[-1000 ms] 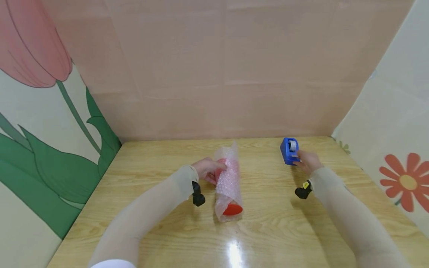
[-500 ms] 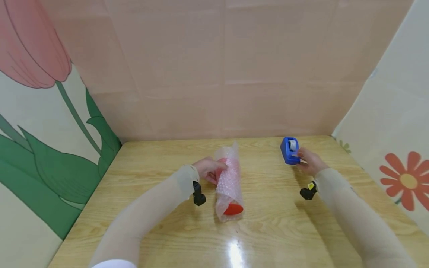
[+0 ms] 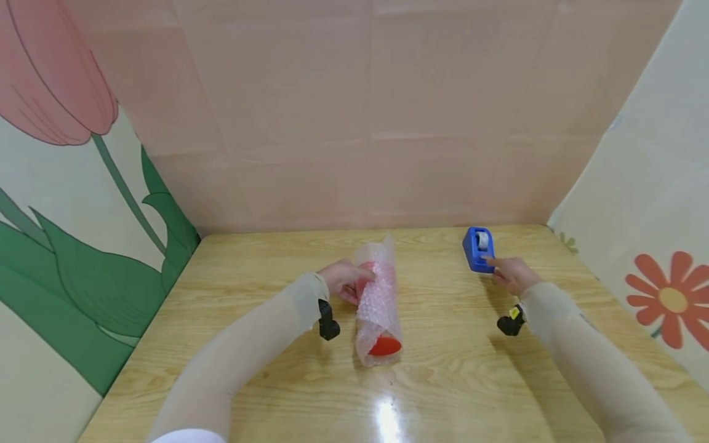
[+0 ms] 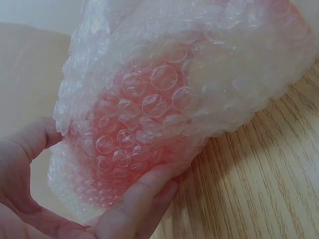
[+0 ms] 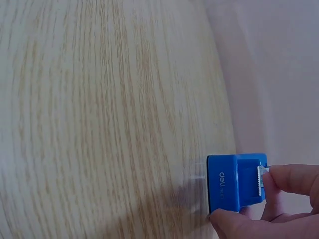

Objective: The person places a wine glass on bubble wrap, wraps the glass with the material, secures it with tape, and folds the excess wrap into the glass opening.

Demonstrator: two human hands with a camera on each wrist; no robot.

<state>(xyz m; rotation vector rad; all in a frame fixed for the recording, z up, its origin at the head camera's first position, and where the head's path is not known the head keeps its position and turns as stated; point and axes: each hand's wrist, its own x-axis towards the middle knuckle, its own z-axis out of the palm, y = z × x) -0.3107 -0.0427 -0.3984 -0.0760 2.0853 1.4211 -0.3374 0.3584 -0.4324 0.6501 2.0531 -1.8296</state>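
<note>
A long roll of bubble wrap [image 3: 382, 307] lies on the table, wound round something red [image 3: 384, 346] whose rounded end shows at the near opening. My left hand [image 3: 344, 280] grips its left side, thumb on one side and fingers on the other; the wrap [image 4: 144, 109] fills the left wrist view. Farther right stands a blue tape dispenser [image 3: 475, 251] marked "deli", with a roll of clear tape [image 3: 483, 240] in it. My right hand [image 3: 515, 275] holds its front end: one fingertip presses the tape end at the toothed cutter [image 5: 258, 180], another digit touches the lower front edge.
The wooden table [image 3: 266, 381] meets a pinkish covered wall [image 3: 288, 172] at its far edge. Side panels with a painted tulip [image 3: 61, 80] and a red flower [image 3: 672, 300] flank it. Small black wrist cameras hang under both wrists.
My right hand has shifted slightly right, and a fingertip has come down over the dispenser's cutter. The left hand, bubble wrap and dispenser stay nearly where they were.
</note>
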